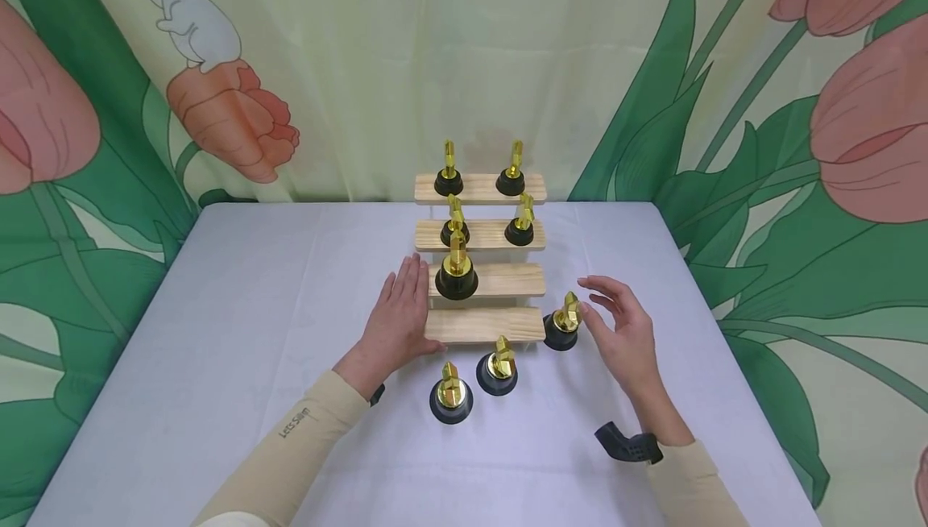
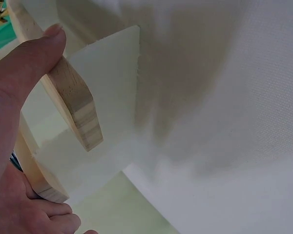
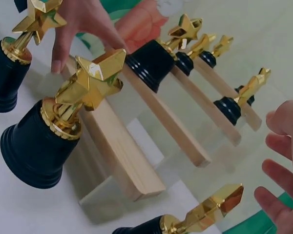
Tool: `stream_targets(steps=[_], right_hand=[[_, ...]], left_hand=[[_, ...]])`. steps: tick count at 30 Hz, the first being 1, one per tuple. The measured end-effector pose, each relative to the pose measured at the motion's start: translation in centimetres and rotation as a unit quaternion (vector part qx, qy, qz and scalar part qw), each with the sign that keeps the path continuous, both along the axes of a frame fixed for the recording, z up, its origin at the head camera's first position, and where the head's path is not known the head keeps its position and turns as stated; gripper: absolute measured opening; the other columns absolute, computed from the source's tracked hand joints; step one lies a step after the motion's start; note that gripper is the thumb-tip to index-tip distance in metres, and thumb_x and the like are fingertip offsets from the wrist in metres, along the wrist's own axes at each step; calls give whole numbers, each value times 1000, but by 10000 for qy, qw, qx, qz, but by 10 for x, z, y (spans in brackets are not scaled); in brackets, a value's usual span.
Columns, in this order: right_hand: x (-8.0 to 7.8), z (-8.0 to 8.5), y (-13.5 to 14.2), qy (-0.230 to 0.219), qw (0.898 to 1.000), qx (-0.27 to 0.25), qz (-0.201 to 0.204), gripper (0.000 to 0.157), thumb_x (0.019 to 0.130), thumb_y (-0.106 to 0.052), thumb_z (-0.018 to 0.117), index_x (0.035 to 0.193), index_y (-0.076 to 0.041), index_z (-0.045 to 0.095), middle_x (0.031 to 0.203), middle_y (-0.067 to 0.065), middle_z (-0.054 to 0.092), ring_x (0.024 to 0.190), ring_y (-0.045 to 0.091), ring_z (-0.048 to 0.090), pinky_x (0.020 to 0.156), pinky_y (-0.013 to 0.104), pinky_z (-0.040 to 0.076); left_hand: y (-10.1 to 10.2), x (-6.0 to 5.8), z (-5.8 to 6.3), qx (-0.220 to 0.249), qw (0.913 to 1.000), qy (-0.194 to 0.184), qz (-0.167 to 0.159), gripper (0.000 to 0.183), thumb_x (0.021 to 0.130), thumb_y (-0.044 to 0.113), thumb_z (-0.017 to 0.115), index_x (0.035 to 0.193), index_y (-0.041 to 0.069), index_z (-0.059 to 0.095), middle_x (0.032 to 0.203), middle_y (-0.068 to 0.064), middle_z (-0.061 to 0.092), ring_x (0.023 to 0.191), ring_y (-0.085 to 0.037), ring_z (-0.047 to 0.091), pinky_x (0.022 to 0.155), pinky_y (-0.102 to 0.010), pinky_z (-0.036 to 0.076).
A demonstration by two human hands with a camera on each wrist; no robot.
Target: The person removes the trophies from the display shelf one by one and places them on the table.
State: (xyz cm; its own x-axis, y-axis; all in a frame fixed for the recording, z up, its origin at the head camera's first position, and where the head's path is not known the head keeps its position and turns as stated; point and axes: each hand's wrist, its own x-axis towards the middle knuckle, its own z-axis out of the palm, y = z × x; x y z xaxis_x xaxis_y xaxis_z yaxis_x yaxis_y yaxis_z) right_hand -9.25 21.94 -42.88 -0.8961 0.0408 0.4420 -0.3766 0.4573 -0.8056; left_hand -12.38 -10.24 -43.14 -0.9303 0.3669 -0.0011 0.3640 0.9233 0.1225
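A tiered wooden display stand [image 1: 500, 325] holds black-based gold star trophies on its upper steps. My left hand [image 1: 399, 309] lies along the stand's left side with fingers fairly straight. In the left wrist view its thumb [image 2: 44, 48] touches a plank. One trophy [image 1: 457, 269] sits at the left of the second-lowest step; the lowest step bears none. My right hand [image 1: 623, 334] is beside a trophy [image 1: 561, 325] standing right of the stand. In the right wrist view, a gap separates the spread fingers [image 3: 278, 175] from that trophy [image 3: 205, 214].
Two more trophies, one at front left [image 1: 450, 394] and one nearer the stand [image 1: 497, 367], stand on the white-covered table [image 1: 239, 334]. The top step [image 1: 478, 187] and the one below each carry two trophies. A flower-printed curtain [image 1: 507, 51] hangs behind.
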Motion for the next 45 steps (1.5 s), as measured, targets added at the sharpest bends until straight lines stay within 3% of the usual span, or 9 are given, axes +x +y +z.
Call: stream_targets(steps=[20,31,45], right_hand=[[-9,31,-36,2,9971,162,738,42,90,1,68,130,-5,58,129,10,63,123,6,55,103,17,46],[-25,37,-61,38,9883,-98,1519,38,91,0,67,128,-4,59,128,14,63,121,19,58,102,36,51],[-43,49,-90,-43,9828,2,1844,39,91,-6,69,129,-7,59,130,9,63,123,22,58,102,42,51]], left_hand=[[0,0,1,-63,10000,0,-14,140,65,59,86,155,-10,5,164,-28,3,154,-39,7,124,-52,18],[0,1,0,-38,10000,77,26,140,63,60,87,155,-9,7,164,-28,6,154,-38,9,124,-52,19],[1,1,-1,-86,9999,128,6,139,63,61,86,155,-10,8,164,-28,7,154,-39,10,124,-52,19]])
